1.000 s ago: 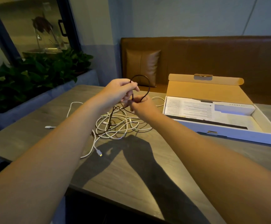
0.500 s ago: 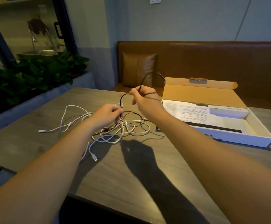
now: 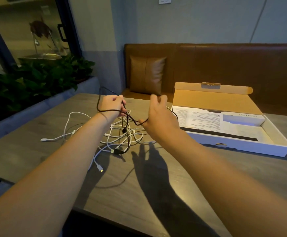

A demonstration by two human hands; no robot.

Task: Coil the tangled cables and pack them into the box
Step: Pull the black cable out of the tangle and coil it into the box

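A thin black cable [image 3: 112,110] runs between both hands above the table. My left hand [image 3: 111,104] is closed on a loop of it that arches over the wrist. My right hand [image 3: 158,117] pinches the same cable low between thumb and finger, with the other fingers raised and spread. Below them a tangle of white cables [image 3: 122,135] lies on the table, with loose plug ends at the left and front. The black cable's plug [image 3: 117,152] rests among them. An open white cardboard box [image 3: 242,146] with its lid up sits to the right.
The grey wooden table [image 3: 122,185] has its front edge close to me. A brown leather bench [image 3: 225,65] with a cushion runs behind it. A planter with green leaves [image 3: 28,82] stands at the left. Printed paper lines the box floor.
My left hand rose from the cable pile and took hold of a black loop. My right hand dropped and moved right, drawing the black cable out between the hands.
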